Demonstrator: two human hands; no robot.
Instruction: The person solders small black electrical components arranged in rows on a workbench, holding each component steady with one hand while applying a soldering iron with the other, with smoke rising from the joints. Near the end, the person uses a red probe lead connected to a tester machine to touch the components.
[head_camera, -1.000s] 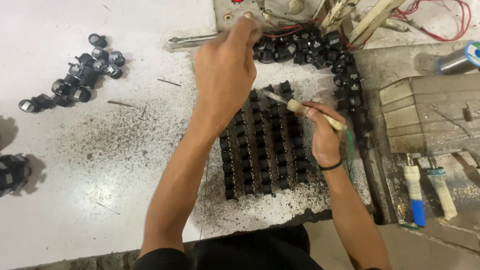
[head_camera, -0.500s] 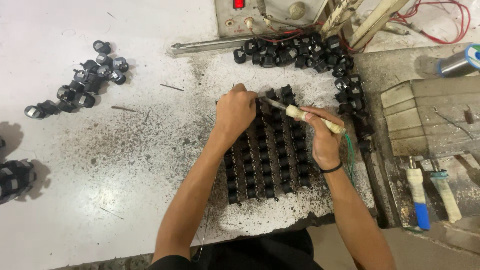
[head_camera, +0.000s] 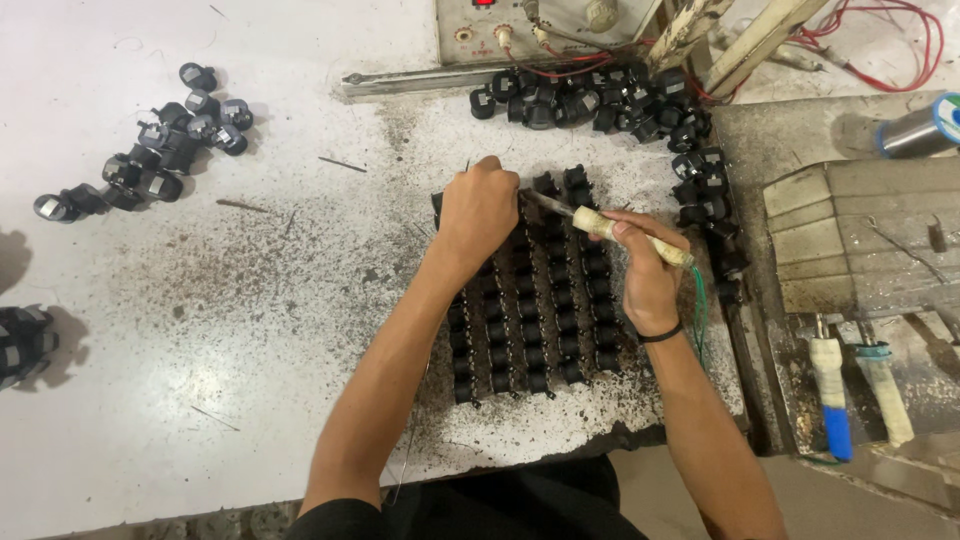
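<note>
1. Several rows of small black components (head_camera: 540, 320) stand packed together in a block on the stained middle of the worktop (head_camera: 250, 330), straight in front of the person.
2. Over the far end of that block the right hand (head_camera: 645, 270) has its grip wrapped around a soldering iron (head_camera: 625, 232) with a pale, taped handle; the metal tip points left and away, toward the top rows.
3. A dark band sits on the right wrist, and a green cord hangs down just beside it.
4. At the block's far left corner the left hand (head_camera: 480, 205) rests as a closed fist on the components; a thin wire seems to stick up from it, but whether anything is pinched inside I cannot tell.
5. Beyond the block, a loose heap of the same black parts (head_camera: 600, 100) lies along the far edge and curls down the right side.
6. Behind that heap stands a grey control box (head_camera: 540, 25) with knobs and red leads.
7. Another scatter of black parts (head_camera: 160, 150) lies well apart on the white left of the worktop.
8. To the right, two tools, one with a blue handle (head_camera: 832, 395), lie near a worn metal block, and a spool of solder (head_camera: 920, 128) sits at the far right edge.
</note>
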